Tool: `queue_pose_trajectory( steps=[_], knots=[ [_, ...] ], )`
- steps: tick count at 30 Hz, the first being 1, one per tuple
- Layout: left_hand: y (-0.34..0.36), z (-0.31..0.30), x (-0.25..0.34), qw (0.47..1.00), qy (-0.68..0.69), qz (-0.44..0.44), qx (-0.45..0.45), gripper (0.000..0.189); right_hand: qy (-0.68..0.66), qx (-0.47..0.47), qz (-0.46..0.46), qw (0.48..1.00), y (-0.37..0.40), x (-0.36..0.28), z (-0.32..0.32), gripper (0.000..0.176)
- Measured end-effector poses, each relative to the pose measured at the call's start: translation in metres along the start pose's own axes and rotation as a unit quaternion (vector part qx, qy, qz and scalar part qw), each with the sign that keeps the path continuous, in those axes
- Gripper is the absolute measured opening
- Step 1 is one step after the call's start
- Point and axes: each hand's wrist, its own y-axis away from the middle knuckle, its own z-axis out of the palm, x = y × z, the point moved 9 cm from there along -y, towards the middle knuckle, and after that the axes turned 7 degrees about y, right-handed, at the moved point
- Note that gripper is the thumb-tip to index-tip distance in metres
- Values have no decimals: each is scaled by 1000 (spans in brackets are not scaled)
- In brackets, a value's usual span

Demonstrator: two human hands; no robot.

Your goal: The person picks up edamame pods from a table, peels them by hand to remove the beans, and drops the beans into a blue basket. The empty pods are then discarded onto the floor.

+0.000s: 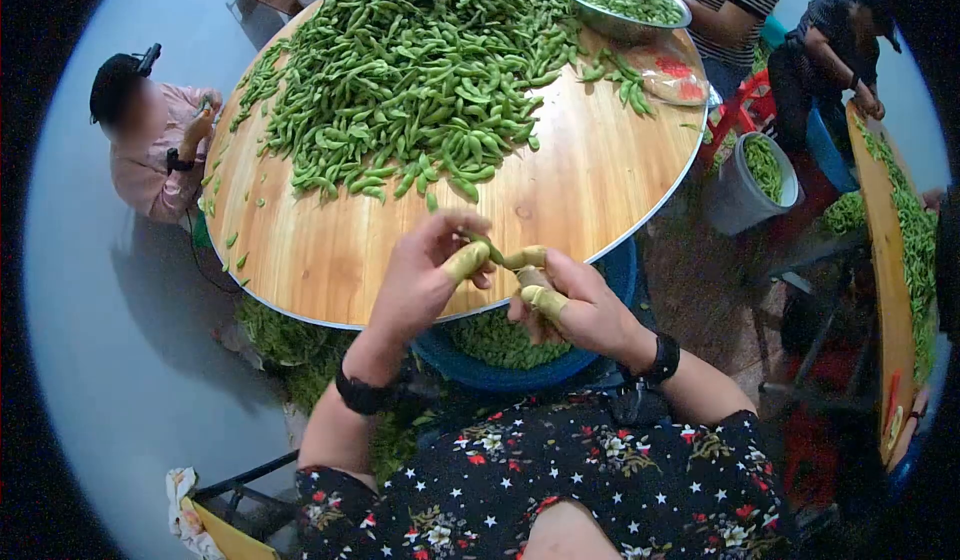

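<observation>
Green pods lie in a large heap on the round wooden table. Near the table's front edge, my left hand pinches a green pod between thumb and fingers. Close on its right, my right hand has thumb and forefinger at the pod's other end; its fingers are curled and partly hidden. Yellowish coverings wrap thumbs and some fingertips of both hands. Under the hands, below the table edge, a blue tub holds light green pieces.
A metal bowl of green beans stands at the back right of the table. One person sits at the left, others at the upper right. A white bucket of pods and a second table are at the right.
</observation>
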Motion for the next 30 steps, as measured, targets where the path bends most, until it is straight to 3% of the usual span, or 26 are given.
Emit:
queue_pose_trajectory(
  steps=[2, 3, 4, 6, 7, 9, 12, 17, 19, 20, 22, 24, 26, 30],
  knots=[
    [17, 4, -8, 995, 98, -11, 30, 18, -169, -51, 27, 984, -4, 6, 15, 29],
    [24, 4, -5, 998, 43, 18, 42, 17, -173, -52, 26, 983, -6, 7, 16, 29],
    [31, 1, 5, 991, -57, 103, 65, 17, -193, -60, 42, 978, -6, 10, 20, 27],
    [50, 12, 38, 900, -324, 276, 90, 24, -215, -67, 57, 973, -7, 15, 25, 25],
    [52, 11, 40, 900, -325, 276, 88, 24, -232, -78, 60, 968, -6, 15, 27, 23],
    [66, 31, 53, 801, -462, 376, 48, 34, -249, -88, 62, 962, -5, 18, 26, 22],
    [73, 43, 69, 774, -484, 407, 24, 37, -252, -128, 69, 957, -1, 20, 29, 20],
    [75, 37, 61, 790, -479, 381, -15, 26, -315, -130, 87, 936, 1, 18, 32, 21],
    [71, 3, 48, 897, -332, 267, 118, 15, -295, -118, 66, 946, -1, 19, 32, 22],
    [71, 5, 41, 897, -332, 266, 119, 15, -276, -103, 45, 954, -1, 18, 31, 24],
    [64, -5, 10, 965, -153, 164, 136, 15, -247, -100, 43, 963, 3, 13, 38, 25],
    [65, 4, 8, 964, -148, 172, 142, 16, -217, -96, 40, 971, 3, 14, 40, 27],
    [62, 7, -1, 983, -54, 116, 129, 21, -238, -68, 36, 968, -1, 21, 35, 34],
    [61, 7, -1, 984, -90, 101, 112, 28, -246, -76, 27, 966, 0, 14, 34, 32]
  ],
)
